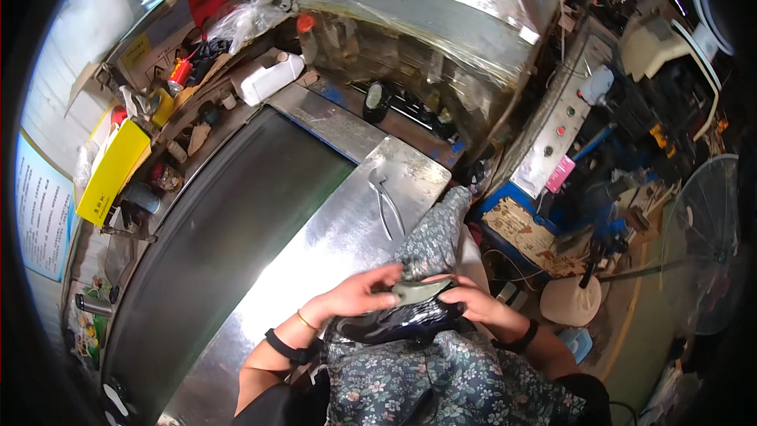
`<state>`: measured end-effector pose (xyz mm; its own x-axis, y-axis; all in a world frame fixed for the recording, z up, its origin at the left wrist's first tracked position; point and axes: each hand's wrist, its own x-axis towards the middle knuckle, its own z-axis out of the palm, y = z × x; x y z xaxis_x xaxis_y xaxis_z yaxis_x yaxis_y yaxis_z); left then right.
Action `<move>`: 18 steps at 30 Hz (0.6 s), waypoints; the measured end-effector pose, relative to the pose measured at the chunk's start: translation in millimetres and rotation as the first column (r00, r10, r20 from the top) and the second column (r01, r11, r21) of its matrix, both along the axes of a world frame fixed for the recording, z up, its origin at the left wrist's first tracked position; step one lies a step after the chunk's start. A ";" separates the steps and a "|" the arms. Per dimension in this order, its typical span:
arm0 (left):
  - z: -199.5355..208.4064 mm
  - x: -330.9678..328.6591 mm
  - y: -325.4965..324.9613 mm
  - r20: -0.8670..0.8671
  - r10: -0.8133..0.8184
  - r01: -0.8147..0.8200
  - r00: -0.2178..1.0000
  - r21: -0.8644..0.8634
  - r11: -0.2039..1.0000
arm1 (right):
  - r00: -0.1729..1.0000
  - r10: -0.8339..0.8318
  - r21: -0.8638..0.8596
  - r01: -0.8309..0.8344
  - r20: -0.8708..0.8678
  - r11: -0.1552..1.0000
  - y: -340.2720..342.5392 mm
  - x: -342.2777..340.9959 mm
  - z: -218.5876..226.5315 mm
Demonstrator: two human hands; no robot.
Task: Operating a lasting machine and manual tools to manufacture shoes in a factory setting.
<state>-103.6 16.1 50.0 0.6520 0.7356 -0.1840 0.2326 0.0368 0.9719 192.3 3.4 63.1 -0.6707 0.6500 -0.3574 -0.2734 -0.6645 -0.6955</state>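
Note:
In my lap is a glossy black shoe [398,325], with a smooth grey-green sole-shaped piece [419,292] on its upper side. My left hand [361,293] has its fingers along the near-left end of that piece, slightly blurred. My right hand [471,293] grips the other end, thumb pressed at its edge. Whether the piece is fixed to the shoe, I cannot tell. Beyond my hands, a pair of metal pincers [384,205] lies on the shiny metal tabletop [315,268], touched by neither hand.
A dark conveyor belt [229,213] runs along the left of the tabletop. Behind it are a white plastic jug [266,79] and a yellow box [114,172]. To the right stand a control panel [564,126], a round stool [571,301] and a fan [710,237].

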 end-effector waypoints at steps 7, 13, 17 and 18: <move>-80.3 -74.9 40.9 -0.334 0.761 -0.319 0.556 0.760 0.566 | 0.757 -0.642 0.067 0.651 -0.123 0.756 110.8 -23.4 -19.1; -111.7 -73.8 25.9 -0.422 0.766 -0.119 0.484 0.836 0.536 | 0.560 -0.802 0.756 0.429 0.207 0.494 273.4 -109.7 -53.0; -105.4 -77.8 26.0 -0.394 0.739 -0.158 0.546 0.818 0.553 | 0.831 -0.446 0.692 0.106 0.333 0.714 228.6 -125.7 -90.1; -104.4 -76.7 25.6 -0.394 0.744 -0.162 0.539 0.818 0.551 | 0.895 -0.319 0.628 0.058 0.311 0.776 200.3 -119.0 -93.9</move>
<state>-180.3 41.7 -54.5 0.0801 0.9601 0.2678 0.9226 -0.1731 0.3448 73.3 203.8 -30.7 -0.4048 0.9127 -0.0556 0.0237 -0.0504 -0.9984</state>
